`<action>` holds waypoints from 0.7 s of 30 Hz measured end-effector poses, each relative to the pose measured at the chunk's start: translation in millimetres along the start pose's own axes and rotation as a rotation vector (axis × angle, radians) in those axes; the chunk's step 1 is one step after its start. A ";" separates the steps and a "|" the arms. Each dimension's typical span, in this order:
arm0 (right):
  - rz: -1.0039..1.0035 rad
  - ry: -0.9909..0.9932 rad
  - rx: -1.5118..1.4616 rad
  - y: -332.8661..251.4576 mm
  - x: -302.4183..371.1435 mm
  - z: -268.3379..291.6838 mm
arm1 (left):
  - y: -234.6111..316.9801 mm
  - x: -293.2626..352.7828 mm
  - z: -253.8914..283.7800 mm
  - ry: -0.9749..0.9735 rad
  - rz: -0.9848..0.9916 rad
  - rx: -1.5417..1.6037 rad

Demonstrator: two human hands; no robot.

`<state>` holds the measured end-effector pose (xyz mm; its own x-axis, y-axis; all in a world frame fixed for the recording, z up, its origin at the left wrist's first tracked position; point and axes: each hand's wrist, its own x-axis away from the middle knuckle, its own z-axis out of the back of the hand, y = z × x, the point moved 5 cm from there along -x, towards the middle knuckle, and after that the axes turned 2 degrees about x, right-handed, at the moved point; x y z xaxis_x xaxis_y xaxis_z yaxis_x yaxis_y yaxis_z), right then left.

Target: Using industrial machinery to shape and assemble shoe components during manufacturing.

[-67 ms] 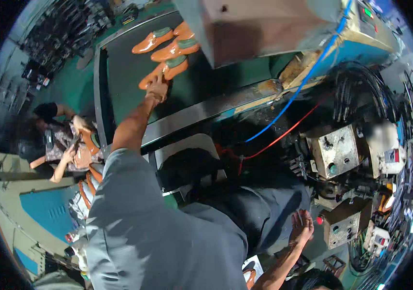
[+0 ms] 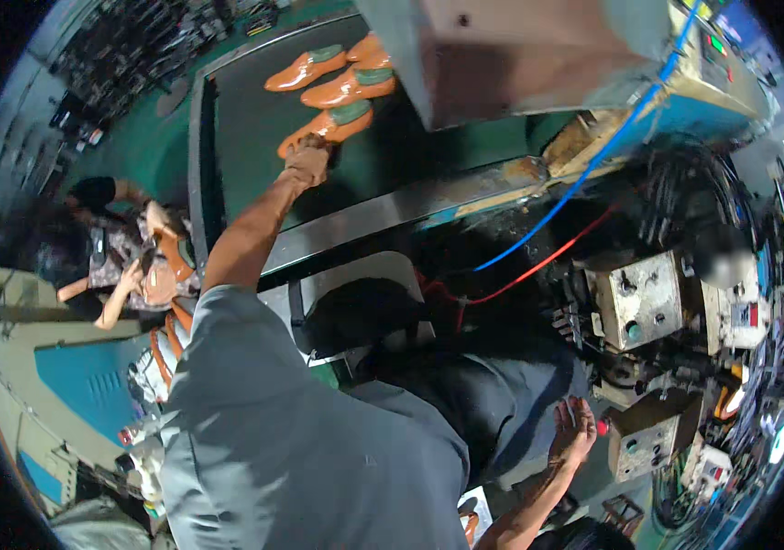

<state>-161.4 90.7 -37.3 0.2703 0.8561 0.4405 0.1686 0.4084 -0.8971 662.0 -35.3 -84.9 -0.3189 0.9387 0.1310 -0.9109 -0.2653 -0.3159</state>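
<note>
Reaching out over a dark green surface (image 2: 254, 188) with the left hand (image 2: 307, 159), down at the toe end of an orange-brown shoe (image 2: 341, 122) (glossy, with dark green at its opening). Touching that shoe with bent fingers, only partly open — cannot tell from above whether really gripped or merely pressed upon. Lying on the surface with toes toward the left: the touched shoe, nearest to the metal rim (image 2: 341, 226), then just beyond it a second shoe (image 2: 346, 90), a third shoe (image 2: 303, 71) and, partly hidden behind a large metal housing (image 2: 520, 69), a fourth shoe (image 2: 372, 49). Holding nothing visible in the right hand (image 2: 575, 433), loosely open with fingers slightly bent, close to the dark trousers (image 2: 538, 394) and near a red button (image 2: 603, 427) on a worn control box (image 2: 648, 446). Hanging past the housing, a blue hose (image 2: 584, 174); lower down, a thin red hose (image 2: 543, 263). Over at the left — well apart from both hands — a co-worker's hand (image 2: 123, 289), close to another orange-brown shoe (image 2: 172, 257).
</note>
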 end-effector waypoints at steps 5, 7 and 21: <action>-0.041 -0.178 0.032 -1.2 -41.9 -32.4 | -47.4 112.7 -4.7 -0.259 0.121 0.590; -0.032 -0.256 0.116 -1.2 -54.5 -31.7 | -79.8 180.0 -13.5 -0.236 0.102 0.636; -0.163 -0.441 0.042 97.7 -81.0 -54.0 | -264.2 546.1 -210.2 0.718 0.343 0.690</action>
<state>-115.6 44.2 -158.8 -0.1867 0.8289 0.5273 0.1339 0.5532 -0.8222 783.5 593.7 -127.4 -0.5630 0.6398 -0.5231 -0.8249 -0.3971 0.4022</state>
